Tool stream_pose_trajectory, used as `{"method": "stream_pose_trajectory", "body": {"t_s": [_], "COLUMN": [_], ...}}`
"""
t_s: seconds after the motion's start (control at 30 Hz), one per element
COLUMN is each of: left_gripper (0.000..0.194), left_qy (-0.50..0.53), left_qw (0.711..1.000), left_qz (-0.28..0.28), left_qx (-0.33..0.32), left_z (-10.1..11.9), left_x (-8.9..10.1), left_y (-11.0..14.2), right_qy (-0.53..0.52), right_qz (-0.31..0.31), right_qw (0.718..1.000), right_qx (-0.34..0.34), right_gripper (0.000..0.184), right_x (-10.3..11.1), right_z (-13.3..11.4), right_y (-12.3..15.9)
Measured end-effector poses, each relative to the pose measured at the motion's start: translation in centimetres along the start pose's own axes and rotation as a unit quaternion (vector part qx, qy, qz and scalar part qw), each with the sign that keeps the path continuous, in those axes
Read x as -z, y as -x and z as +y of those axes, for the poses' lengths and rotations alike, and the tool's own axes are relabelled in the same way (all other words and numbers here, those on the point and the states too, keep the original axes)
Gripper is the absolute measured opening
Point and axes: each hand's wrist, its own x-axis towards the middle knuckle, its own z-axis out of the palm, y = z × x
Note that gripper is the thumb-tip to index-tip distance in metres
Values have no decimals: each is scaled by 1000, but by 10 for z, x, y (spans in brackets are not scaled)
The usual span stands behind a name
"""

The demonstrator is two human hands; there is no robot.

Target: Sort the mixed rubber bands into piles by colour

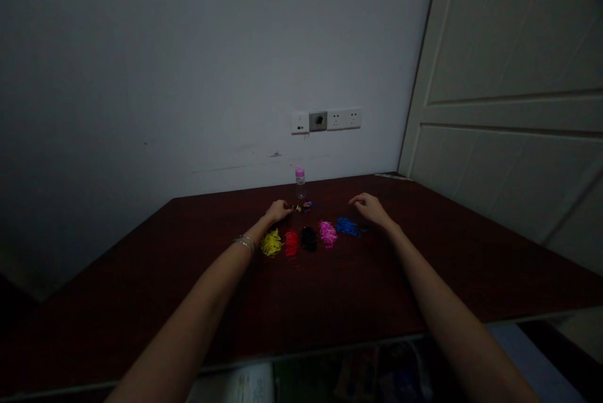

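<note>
My left hand [277, 210] reaches to a small mixed-colour pile of bands [306, 206], its fingers pressed together at the pile's left edge. What they pinch, if anything, is too small to make out. Beyond the blue pile [347, 226], my right hand [370, 208] hovers with fingers drawn together and pointing left; any small thing in them cannot be made out. Sorted heaps of thin, rubber-band-like strands lie in a row: a yellow pile [272, 243], a red pile [291, 243], a black pile [309, 238] and a pink pile [328, 234].
A clear bottle with a pink cap [300, 183] stands behind the mixed pile, near the wall. The dark red table [155, 290] meets a wall with sockets [343, 118]. A pale panelled door [509, 76] rises at the right. Items sit below the table's front edge.
</note>
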Motion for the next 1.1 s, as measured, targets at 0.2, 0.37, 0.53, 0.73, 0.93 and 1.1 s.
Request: {"method": "stream_pose_trajectory", "body": {"t_s": [0.2, 0.37, 0.53, 0.73, 0.93, 1.1], "left_gripper": [26, 20, 18, 20, 22, 19], "left_qy": [12, 27, 45, 4, -22, -27], "left_qw": [1000, 1000, 999, 1000, 999, 997], "left_qz": [-12, -13, -7, -12, 6, 24], "left_qx": [-4, 8, 0, 19, 48, 67], "left_z": [8, 8, 3, 3, 11, 16], "left_x": [4, 5, 2, 3, 1, -4], "left_y": [-2, -4, -7, -7, -3, -1], "right_qy": [39, 49, 49, 52, 62, 65], "right_qz": [-8, -17, -16, -25, -36, -41], "right_qw": [998, 998, 998, 998, 996, 996], "right_qx": [-40, -47, -43, -38, -47, -48], "right_gripper": [29, 28, 28, 28, 27, 28], "right_x": [1, 2, 4, 4, 2, 4], "right_z": [17, 15, 12, 9, 7, 3], "right_y": [1, 2, 2, 3, 4, 5]}}
